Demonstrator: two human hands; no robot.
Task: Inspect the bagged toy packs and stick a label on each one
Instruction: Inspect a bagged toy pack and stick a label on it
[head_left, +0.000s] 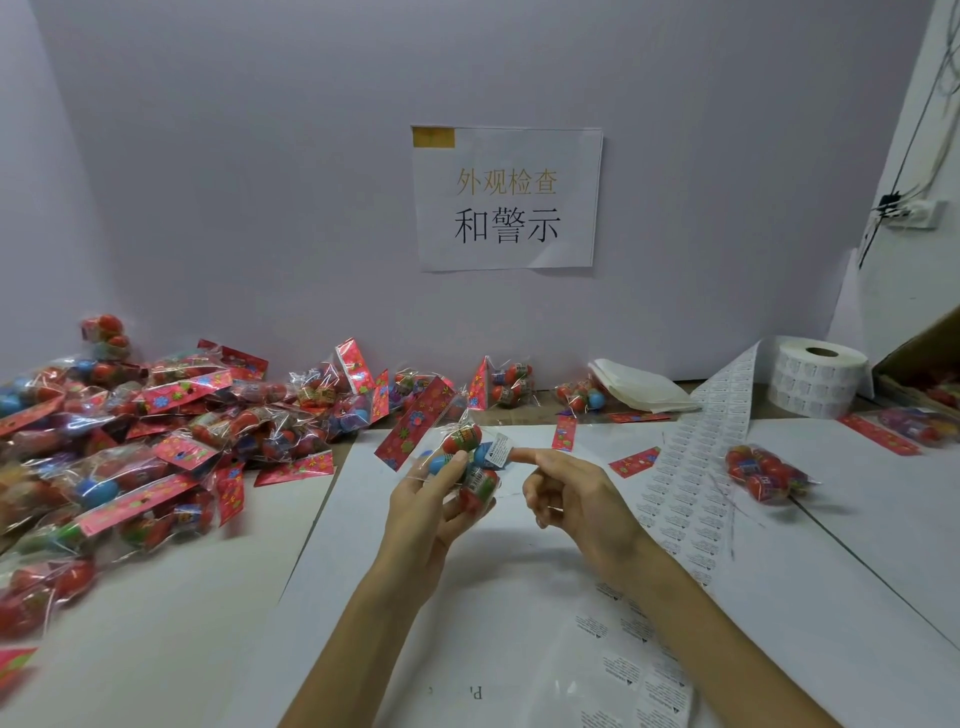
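My left hand (439, 499) grips a clear bagged toy pack (467, 457) with red, blue and green egg toys and a red flowered header card, held up above the white table (467, 597). A small white label (497, 450) sits on the pack's right side. My right hand (566, 491) is just right of it, index finger stretched out with its tip touching the label, the other fingers curled. A strip of white labels (691, 483) runs from a label roll (818, 376) down the table to my right.
A big heap of bagged toy packs (130, 441) covers the left of the table up to the wall. One pack (763, 473) lies alone at the right. Folded white sheets (639, 387), a cardboard box (924, 358) and a paper sign (506, 200) on the wall stand behind.
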